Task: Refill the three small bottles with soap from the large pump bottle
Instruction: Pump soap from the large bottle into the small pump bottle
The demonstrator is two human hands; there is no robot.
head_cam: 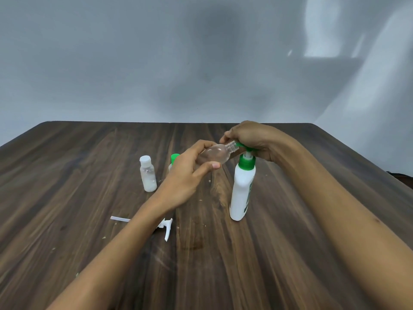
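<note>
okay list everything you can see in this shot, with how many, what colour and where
pump bottle: 1, white with green pump, upright on the table, right of centre
clear bottle: 1, clear, uncapped, held tilted with its neck at the pump's spout
capped bottle: 1, clear with white cap, white liquid at the bottom, upright at left of centre
green-capped bottle: 1, green cap, mostly hidden behind the left hand
spray head: 1, white, lying on the table near the left forearm, its tube pointing left
table: 1, dark wood grain, with small white specks
wall: 1, grey, behind the table
left hand: 1, holds the clear bottle
right hand: 1, on top of the pump
</note>
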